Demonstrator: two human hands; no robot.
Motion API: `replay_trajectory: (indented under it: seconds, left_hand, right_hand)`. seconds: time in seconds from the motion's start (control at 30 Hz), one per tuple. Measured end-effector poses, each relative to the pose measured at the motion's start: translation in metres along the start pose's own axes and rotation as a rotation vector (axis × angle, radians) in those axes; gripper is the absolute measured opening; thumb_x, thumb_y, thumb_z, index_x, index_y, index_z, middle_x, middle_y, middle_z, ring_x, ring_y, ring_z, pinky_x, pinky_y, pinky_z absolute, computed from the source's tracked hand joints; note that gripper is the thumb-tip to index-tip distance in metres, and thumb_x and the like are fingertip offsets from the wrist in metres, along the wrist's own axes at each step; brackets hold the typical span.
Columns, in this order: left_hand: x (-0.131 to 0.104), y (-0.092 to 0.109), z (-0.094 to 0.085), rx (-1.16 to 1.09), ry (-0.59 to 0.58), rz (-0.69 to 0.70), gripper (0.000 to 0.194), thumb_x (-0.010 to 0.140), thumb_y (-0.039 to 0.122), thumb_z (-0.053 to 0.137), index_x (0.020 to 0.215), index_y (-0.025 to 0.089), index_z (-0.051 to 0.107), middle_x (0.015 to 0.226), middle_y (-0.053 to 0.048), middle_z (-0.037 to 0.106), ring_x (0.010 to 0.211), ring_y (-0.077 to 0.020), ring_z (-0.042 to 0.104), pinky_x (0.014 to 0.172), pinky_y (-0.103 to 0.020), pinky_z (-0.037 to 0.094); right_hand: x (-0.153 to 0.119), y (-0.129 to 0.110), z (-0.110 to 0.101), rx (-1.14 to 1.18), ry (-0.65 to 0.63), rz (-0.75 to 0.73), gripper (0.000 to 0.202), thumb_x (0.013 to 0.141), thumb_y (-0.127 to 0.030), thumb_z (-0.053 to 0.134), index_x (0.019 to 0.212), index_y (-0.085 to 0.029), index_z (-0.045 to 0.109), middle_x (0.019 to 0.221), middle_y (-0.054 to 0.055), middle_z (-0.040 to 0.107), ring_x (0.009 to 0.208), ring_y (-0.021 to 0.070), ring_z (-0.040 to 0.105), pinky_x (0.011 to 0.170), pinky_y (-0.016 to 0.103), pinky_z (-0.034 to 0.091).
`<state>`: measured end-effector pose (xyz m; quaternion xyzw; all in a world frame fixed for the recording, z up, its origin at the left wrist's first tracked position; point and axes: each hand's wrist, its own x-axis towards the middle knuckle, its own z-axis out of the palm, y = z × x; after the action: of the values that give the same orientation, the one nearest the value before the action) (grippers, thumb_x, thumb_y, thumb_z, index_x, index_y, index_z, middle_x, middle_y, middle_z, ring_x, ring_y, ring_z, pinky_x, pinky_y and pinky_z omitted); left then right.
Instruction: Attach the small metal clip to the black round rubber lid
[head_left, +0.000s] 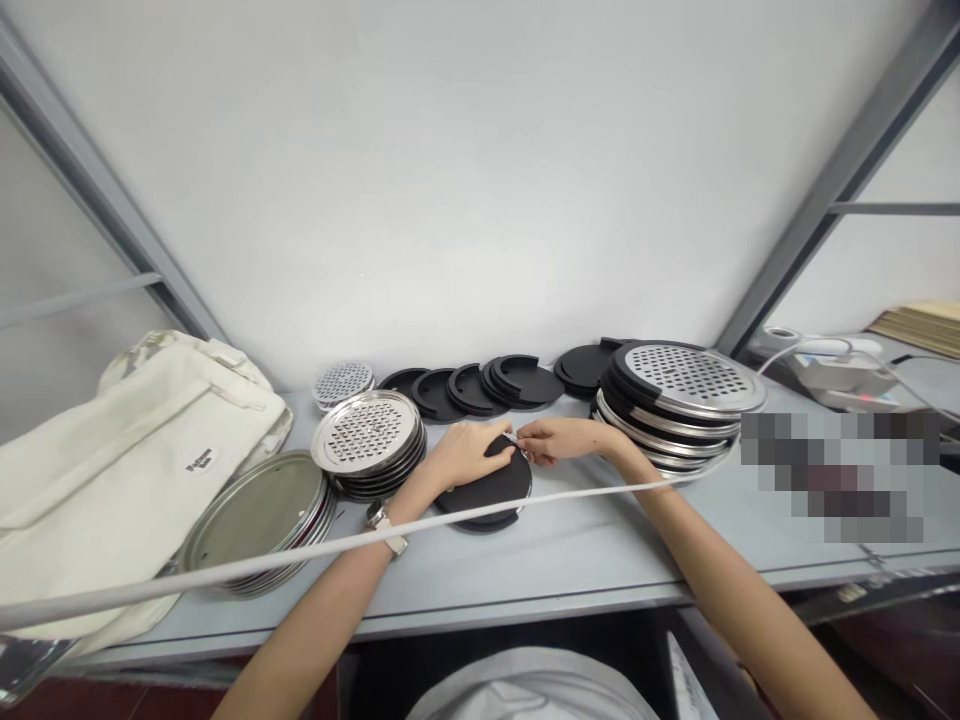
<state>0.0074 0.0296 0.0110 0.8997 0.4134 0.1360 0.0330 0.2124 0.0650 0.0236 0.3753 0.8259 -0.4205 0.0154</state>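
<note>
A black round disc [480, 497] lies on the grey table in front of me, with a thin shiny edge at its right side. My left hand [471, 456] rests over the disc's upper left, thumb and fingers bent toward a small pale piece at its far edge. My right hand [551, 440] pinches at that same spot from the right, its fingertips closed. What sits between the fingertips is too small to make out. Just left of my left hand stands a stack of black discs topped by a perforated silver plate [369, 433].
Black discs with raised rims [529, 381] line the wall. A tall stack with a perforated plate [686, 375] stands right. Olive round plates [259, 510] and a cream cloth bag [142, 450] are left. A white cable [300, 552] crosses the view in front of my forearms.
</note>
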Motion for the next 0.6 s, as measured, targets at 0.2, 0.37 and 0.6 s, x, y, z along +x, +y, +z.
replay_trajectory:
  seconds: [0.2,0.37,0.6]
  left_hand:
    - [0.0003,-0.0002,0.0012,-0.001,-0.007,0.009,0.033,0.091,0.040,0.044,0.120,0.025,0.050,0.097,-0.003,0.069,0.088,-0.0229,0.065,0.072,-0.027,0.044]
    - [0.0001,0.0010,-0.0008,-0.038,-0.040,0.010,0.032,0.091,0.038,0.044,0.119,0.025,0.053,0.103,-0.003,0.068,0.093,-0.0229,0.064,0.076,-0.028,0.044]
    - [0.0003,0.0002,-0.0002,-0.058,-0.023,0.017,0.029,0.091,0.036,0.045,0.115,0.025,0.056,0.098,-0.003,0.068,0.088,-0.0221,0.064,0.074,-0.027,0.044]
  right_hand:
    - [0.0019,0.0030,0.0007,0.033,0.013,-0.023,0.030,0.093,-0.035,0.039,0.070,-0.017,0.046,0.063,0.000,0.051,0.058,0.0113,0.048,0.060,0.026,0.041]
    - [0.0027,0.0059,0.0006,0.059,0.007,-0.063,0.033,0.091,-0.043,0.042,0.070,-0.018,0.047,0.061,-0.001,0.049,0.056,0.0113,0.046,0.059,0.026,0.040]
    - [0.0014,0.0024,0.0015,0.072,0.006,-0.011,0.043,0.087,-0.057,0.041,0.072,-0.017,0.047,0.064,0.000,0.051,0.059,0.0122,0.048,0.061,0.027,0.042]
